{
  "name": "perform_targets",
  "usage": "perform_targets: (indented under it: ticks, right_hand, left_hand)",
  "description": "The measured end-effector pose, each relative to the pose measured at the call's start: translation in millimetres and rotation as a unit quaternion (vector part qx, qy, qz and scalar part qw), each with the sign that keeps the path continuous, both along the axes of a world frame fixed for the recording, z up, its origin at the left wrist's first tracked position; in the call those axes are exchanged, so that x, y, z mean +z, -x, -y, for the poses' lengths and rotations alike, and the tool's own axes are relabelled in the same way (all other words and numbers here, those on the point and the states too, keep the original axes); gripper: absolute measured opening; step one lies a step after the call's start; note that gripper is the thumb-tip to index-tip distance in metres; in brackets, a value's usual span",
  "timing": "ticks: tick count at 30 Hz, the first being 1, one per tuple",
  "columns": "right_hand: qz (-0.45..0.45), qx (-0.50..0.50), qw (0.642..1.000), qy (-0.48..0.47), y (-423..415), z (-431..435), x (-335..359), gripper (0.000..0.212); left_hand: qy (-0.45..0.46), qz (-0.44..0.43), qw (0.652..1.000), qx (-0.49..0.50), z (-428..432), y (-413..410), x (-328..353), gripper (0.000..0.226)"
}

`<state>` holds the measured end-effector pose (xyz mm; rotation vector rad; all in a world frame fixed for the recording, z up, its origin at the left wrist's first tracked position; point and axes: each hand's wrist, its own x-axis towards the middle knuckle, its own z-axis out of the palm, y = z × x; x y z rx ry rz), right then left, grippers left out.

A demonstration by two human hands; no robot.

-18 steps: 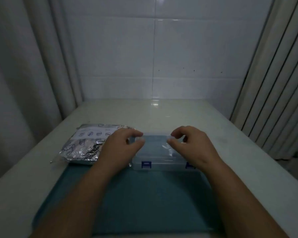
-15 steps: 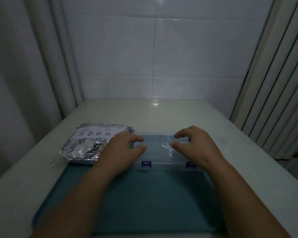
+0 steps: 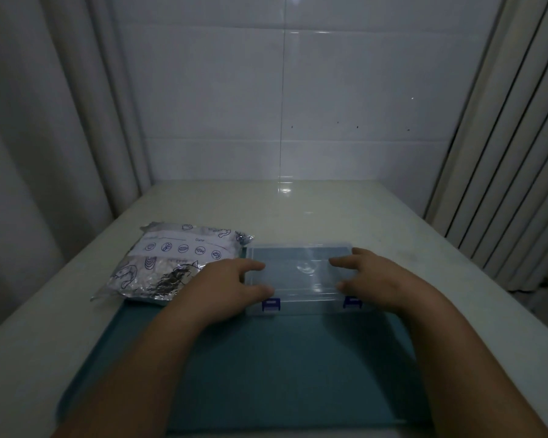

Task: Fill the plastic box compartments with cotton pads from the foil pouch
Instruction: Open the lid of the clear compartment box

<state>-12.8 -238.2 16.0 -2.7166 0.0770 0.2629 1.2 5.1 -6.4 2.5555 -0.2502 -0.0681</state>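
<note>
Just starting, by my read: no pads out yet. Teal mat (image 3: 282, 368) at 6. Left hand (image 3: 222, 286) at 11 & right hand (image 3: 380, 282) at 1, fingers loosely spread, tips resting on ends of the plastic box (image 3: 301, 273), no pinch. Box at 12, mat's far edge, lid down, blue latches (image 3: 271, 304) look shut, seems empty inside. Foil pouch (image 3: 171, 263) at 10, just beside box; contents hidden.

The single camera rides on the person's head, looking forward and down along the worktop (image 3: 298, 221) to the tiled wall (image 3: 361, 90) at its far end. The view is close and wide. Both forearms enter from the bottom edge, with the left hand (image 3: 222, 286) and right hand (image 3: 383, 279) at mid-frame. A curtain (image 3: 45, 121) fills the left margin and a slatted blind (image 3: 503, 153) the right.
</note>
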Motion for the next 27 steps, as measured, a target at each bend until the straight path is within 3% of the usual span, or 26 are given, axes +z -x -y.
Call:
perform_targets:
  ticks: [8,14,18,22,27]
  right_hand:
    - [-0.004,0.039,0.999,-0.019,6.5,5.0,11.4,0.06]
    - [-0.042,0.078,0.992,0.094,5.6,-1.9,4.2,0.093]
    - [-0.031,0.062,0.994,0.09,1.5,-1.7,1.7,0.092]
    - [-0.021,0.048,0.995,0.086,-0.4,-2.9,2.2,0.091]
    - [0.001,0.013,0.999,0.042,3.9,-3.0,7.1,0.082]
  left_hand:
    - [0.011,-0.042,0.999,-0.028,-0.4,-1.8,3.8,0.068]
    - [0.029,-0.063,0.997,-0.036,0.9,-4.1,4.3,0.069]
    - [0.042,-0.082,0.995,-0.044,-1.1,-4.9,6.4,0.075]
    - [-0.061,-0.05,0.995,-0.058,5.0,1.1,0.2,0.098]
    - [-0.056,-0.037,0.996,-0.063,-2.3,-3.9,3.0,0.085]
